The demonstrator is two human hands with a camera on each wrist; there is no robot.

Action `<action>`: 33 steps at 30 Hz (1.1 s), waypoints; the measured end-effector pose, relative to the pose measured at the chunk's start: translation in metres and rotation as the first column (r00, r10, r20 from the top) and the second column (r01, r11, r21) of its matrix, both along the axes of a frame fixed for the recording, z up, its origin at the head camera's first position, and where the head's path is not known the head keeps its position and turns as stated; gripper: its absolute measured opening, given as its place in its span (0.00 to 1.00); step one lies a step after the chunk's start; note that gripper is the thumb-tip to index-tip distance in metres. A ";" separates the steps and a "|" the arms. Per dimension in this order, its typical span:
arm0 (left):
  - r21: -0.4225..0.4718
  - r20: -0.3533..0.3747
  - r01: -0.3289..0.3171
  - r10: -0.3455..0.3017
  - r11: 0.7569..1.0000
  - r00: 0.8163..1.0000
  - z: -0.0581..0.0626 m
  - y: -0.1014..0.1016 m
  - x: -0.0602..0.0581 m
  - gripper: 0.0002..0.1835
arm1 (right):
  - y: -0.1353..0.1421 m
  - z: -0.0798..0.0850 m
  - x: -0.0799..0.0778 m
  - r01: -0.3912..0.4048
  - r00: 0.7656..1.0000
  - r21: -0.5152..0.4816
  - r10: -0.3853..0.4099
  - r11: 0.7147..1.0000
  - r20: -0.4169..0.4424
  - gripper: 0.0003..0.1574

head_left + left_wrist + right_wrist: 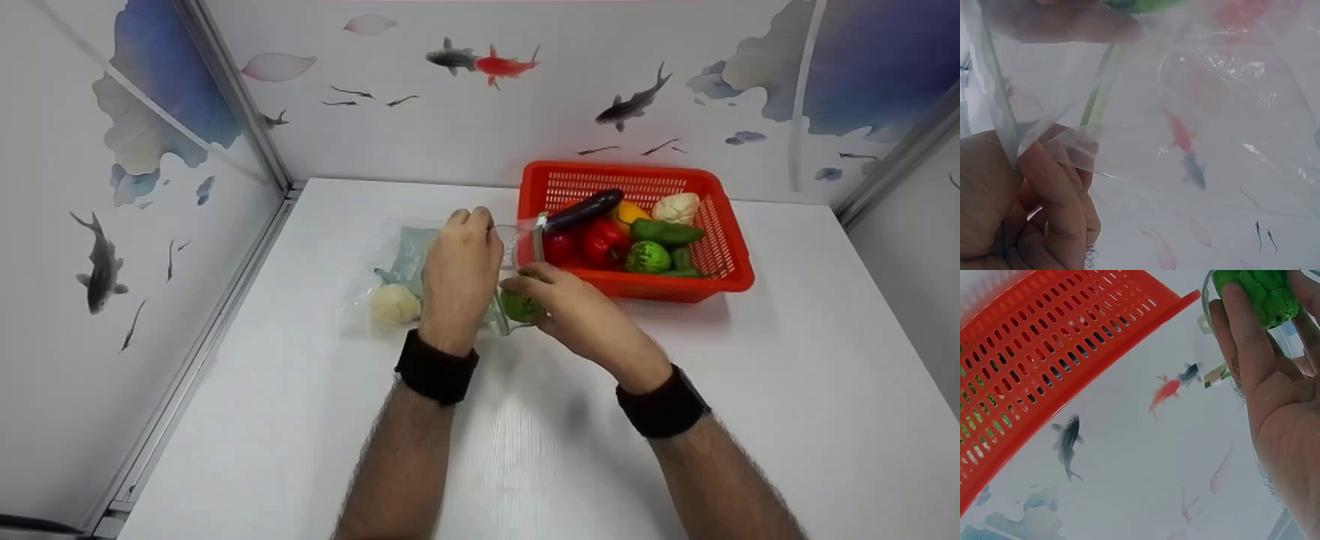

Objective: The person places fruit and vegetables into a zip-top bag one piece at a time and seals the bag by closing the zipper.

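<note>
My left hand (461,274) is pinching the clear bag (1140,107) at eleven o'clock, likely to hold its mouth open. At twelve, my right hand (585,319)'s fingers are gripping a round green veggie (523,307) by that mouth. The red basket (731,262) is sitting at one.

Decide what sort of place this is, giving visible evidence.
Probably an indoor booth set up as a workstation: a white table walled on three sides by fish-patterned panels, with a red basket of vegetables.
</note>
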State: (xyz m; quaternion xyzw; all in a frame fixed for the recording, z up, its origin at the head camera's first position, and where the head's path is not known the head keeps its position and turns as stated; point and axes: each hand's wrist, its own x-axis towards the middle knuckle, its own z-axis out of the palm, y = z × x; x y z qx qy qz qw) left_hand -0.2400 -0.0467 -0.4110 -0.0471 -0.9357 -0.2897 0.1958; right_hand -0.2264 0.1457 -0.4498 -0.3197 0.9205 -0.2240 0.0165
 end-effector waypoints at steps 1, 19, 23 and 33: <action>0.003 -0.003 0.001 -0.001 1.000 1.000 0.000 0.000 0.000 0.09 | 0.000 0.000 0.000 0.003 1.000 0.004 -0.003 1.000 0.002 0.40; 0.003 -0.032 0.014 -0.014 1.000 0.999 0.000 0.002 0.000 0.09 | 0.022 0.011 -0.011 0.108 0.992 -0.060 -0.111 0.992 -0.053 0.27; -0.009 -0.050 0.007 -0.007 1.000 0.999 0.000 0.003 0.000 0.08 | 0.037 0.016 -0.019 0.153 0.987 -0.050 -0.155 0.987 -0.044 0.30; -0.017 -0.089 0.003 -0.005 1.000 0.996 -0.002 0.003 0.001 0.06 | 0.077 0.020 -0.039 0.249 0.967 0.006 -0.249 0.968 0.050 0.33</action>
